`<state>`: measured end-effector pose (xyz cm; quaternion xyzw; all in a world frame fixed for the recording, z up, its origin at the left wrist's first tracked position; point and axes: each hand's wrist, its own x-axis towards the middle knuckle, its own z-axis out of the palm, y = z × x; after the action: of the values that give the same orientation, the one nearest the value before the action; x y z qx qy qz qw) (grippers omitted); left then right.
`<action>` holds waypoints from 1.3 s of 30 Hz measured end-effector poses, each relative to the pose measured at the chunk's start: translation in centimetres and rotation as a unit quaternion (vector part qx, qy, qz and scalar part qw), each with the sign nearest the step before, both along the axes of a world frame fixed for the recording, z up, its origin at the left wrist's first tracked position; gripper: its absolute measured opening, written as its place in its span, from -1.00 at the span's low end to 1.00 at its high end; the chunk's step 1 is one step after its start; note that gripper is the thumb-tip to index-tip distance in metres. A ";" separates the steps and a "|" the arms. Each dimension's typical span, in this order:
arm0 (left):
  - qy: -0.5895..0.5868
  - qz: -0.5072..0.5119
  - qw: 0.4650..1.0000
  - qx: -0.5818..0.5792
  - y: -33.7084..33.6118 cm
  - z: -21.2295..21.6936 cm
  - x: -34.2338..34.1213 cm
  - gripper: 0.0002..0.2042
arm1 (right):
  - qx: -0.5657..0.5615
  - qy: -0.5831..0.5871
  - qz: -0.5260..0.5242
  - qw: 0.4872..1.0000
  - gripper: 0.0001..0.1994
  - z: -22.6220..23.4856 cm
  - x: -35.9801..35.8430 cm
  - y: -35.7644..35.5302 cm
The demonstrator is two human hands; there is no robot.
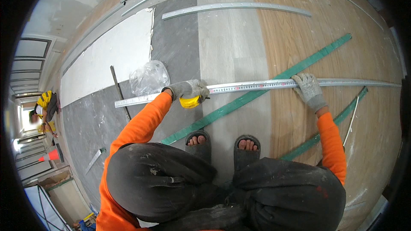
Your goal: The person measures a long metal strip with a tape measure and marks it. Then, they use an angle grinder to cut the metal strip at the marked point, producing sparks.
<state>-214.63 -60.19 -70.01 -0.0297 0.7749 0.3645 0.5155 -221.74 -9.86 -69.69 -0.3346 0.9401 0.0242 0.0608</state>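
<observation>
I crouch over a long silvery metal channel [135, 101] that runs left to right across the floor. My left hand [188, 90], in a grey knit glove, is closed round a yellow tape measure [189, 102] at the channel's left part. From it the pulled-out tape blade [242, 87] lies along the channel to the far right. My right hand [307, 88], also gloved, grips the channel and blade right of the middle, with its fingers over the far edge. Beneath the channel, a long green strip [239, 102] crosses at a slant.
Another metal channel [235, 6] lies farther off. A white board [115, 47], a clear plastic bag [150, 78] and a dark thin bar [117, 83] are on the left. A second green strip [306, 145] lies near right. At far left are a person [44, 102] and a traffic cone [52, 155].
</observation>
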 end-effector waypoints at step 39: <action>0.024 -0.059 0.996 -0.068 0.5 0.7 -1.1 -0.60 | -0.283 -0.006 -0.242 0.928 -0.62 -6.4 19.7 -4.1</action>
<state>-215.74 -59.65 -69.33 -0.0103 0.8105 0.2808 0.5139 -202.06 -14.00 -76.06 -0.1003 0.9600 -0.2601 -0.0271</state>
